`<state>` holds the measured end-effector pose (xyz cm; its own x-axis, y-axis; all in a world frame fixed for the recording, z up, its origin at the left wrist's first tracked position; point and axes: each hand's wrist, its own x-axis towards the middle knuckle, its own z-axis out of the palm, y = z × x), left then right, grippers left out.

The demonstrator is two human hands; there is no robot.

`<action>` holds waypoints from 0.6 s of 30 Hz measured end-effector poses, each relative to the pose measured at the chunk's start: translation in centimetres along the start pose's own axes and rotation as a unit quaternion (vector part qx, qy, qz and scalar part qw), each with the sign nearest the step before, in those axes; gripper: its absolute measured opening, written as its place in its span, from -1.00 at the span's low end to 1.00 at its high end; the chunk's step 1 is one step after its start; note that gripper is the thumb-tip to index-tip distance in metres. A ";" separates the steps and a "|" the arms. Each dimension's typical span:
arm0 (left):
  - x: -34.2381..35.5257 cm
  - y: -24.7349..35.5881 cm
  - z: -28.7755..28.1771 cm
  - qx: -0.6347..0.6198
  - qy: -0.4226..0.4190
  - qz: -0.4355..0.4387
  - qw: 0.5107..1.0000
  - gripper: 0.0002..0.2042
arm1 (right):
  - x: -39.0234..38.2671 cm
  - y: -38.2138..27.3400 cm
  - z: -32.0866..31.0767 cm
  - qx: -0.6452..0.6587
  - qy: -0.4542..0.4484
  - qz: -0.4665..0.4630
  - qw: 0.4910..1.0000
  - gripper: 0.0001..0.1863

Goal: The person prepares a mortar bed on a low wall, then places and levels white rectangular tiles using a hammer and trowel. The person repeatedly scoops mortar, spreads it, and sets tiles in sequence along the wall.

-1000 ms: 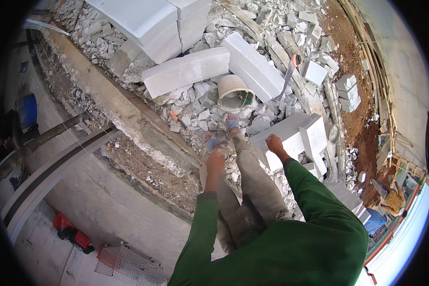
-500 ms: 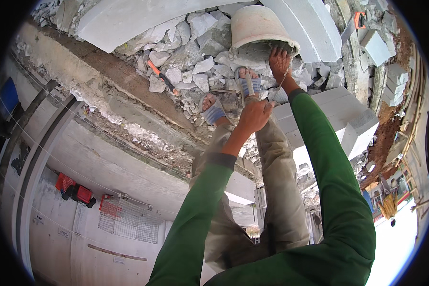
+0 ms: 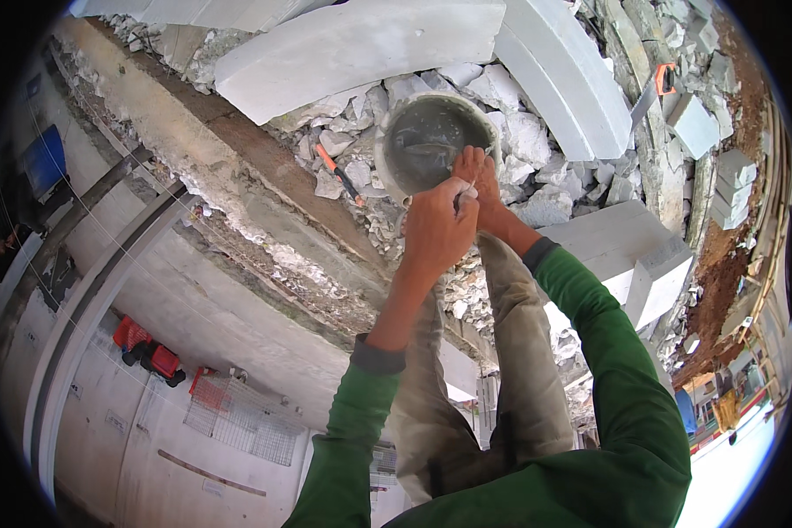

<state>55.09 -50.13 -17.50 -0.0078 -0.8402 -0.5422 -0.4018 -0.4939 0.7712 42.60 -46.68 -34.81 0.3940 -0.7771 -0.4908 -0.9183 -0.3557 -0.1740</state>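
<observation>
Bright, flat daylight all over, so shadows stay soft: just a dim patch inside the round grey plastic bucket (image 3: 429, 145) and under the big white foam-concrete blocks (image 3: 361, 44). Whites there run close to blown out, and the strip of sky at the lower right corner is pure glare. Heavy fisheye bend, straight block edges curve near the black rim. Centre is fairly sharp; the green sleeves (image 3: 625, 370) at the bottom edge go soft.

Right hand (image 3: 477, 180) and left hand (image 3: 438, 231) overlap at round grey mortar-smeared bucket (image 3: 427, 141) rim, hiding the grip, the small pale tool between them and the bucket's near edge.
</observation>
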 end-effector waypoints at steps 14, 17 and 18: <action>6.2 -22.7 -14.6 -0.085 0.364 -0.013 0.928 -0.72 | 2.6 4.4 3.6 0.121 0.028 -0.160 0.979 -0.62; 9.7 -28.4 -14.6 0.010 0.401 0.035 0.915 -0.72 | 4.9 6.6 7.5 0.083 0.095 -0.250 0.960 -0.57; 10.6 -29.9 -14.3 -0.003 0.399 0.017 0.917 -0.72 | 5.2 7.4 9.0 0.076 0.096 -0.268 0.956 -0.57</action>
<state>80.12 -47.41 -41.56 0.6527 -0.7507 -0.1021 -0.4095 -0.4629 0.7862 37.53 -48.69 -46.34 0.7957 -0.5906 -0.1343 -0.5726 -0.6610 -0.4850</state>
